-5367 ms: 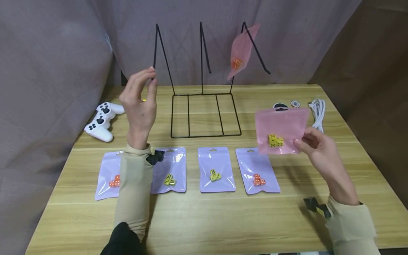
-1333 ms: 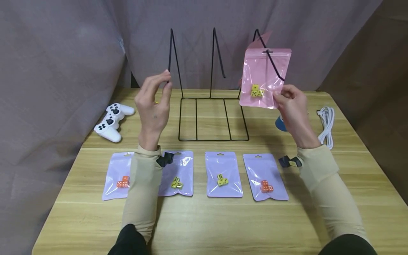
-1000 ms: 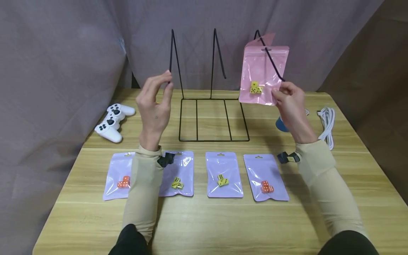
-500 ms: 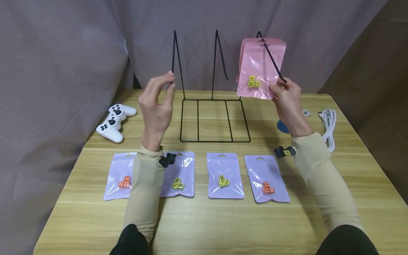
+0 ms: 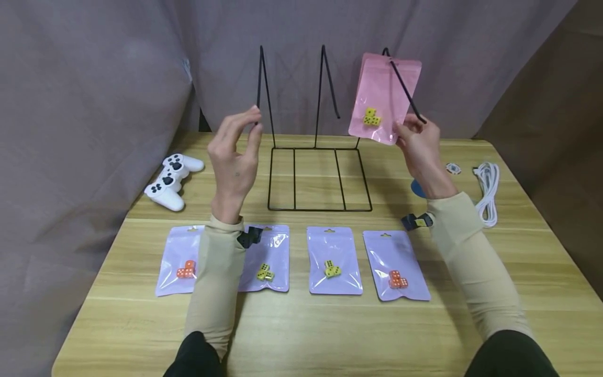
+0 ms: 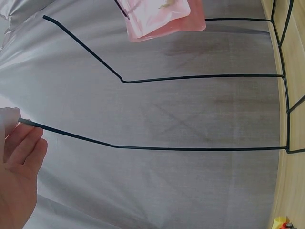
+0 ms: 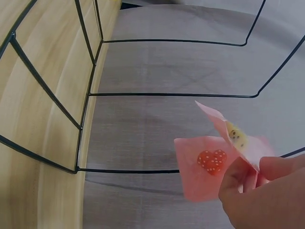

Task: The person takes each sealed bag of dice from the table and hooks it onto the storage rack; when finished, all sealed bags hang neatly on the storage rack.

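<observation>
My left hand [image 5: 235, 157] pinches the tip of the left prong of a black wire rack [image 5: 320, 210]; in the left wrist view that prong [image 6: 190, 149] runs back from the fingers. My right hand [image 5: 421, 149] pinches the lower right corner of a pink zip bag [image 5: 388, 91] with yellow dice [image 5: 371, 117]. The rack's right prong passes through this bag's top hole. Behind it on the same prong hangs another pink bag [image 7: 190, 183] with orange dice [image 7: 211, 162], mostly hidden in the head view.
Several purple bags of dice lie in a row in front: one left [image 5: 176, 248], partly under my left sleeve, others at the middle [image 5: 332, 243] and right [image 5: 388, 251]. A white game controller [image 5: 170, 180] lies left; a blue disc [image 5: 416, 188], chip [image 5: 453, 168] and white cable [image 5: 488, 193] lie right.
My right hand has lifted the pink bag with yellow dice from over the table onto the right prong and moved it back against the other pink bag. My left hand keeps holding the left prong.
</observation>
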`<action>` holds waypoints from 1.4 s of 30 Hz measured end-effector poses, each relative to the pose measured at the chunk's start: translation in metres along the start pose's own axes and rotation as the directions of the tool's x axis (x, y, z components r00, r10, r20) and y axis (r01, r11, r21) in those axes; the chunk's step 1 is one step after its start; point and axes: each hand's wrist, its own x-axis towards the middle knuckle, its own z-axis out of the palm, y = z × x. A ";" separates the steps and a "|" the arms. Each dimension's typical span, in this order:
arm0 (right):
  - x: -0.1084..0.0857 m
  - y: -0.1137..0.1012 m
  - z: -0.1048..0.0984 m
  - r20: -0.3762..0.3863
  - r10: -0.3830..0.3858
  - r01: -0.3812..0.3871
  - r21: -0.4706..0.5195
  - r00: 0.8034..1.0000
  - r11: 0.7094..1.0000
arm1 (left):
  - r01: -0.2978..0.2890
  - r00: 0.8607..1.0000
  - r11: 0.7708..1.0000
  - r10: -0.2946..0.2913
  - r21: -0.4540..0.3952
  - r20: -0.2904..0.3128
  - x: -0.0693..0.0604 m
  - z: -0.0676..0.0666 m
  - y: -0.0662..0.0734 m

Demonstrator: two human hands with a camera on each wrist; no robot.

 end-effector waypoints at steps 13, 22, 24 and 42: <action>-0.001 0.007 -0.012 -0.026 -0.076 0.072 -0.138 0.997 0.988 | 0.002 1.000 1.000 -0.002 0.004 0.008 -0.004 0.001 -0.010; -0.014 0.008 -0.031 -0.084 -0.241 0.232 -0.104 0.967 0.967 | 0.009 1.000 1.000 -0.009 0.008 0.005 -0.004 0.000 -0.010; -0.020 0.009 -0.035 -0.086 -0.284 0.269 -0.155 0.955 0.951 | 0.009 1.000 1.000 -0.010 0.004 0.003 -0.002 0.000 -0.005; -0.098 0.009 -0.068 0.302 0.077 0.254 -0.892 0.950 0.373 | 0.014 1.000 1.000 -0.015 -0.021 -0.010 0.000 -0.004 -0.003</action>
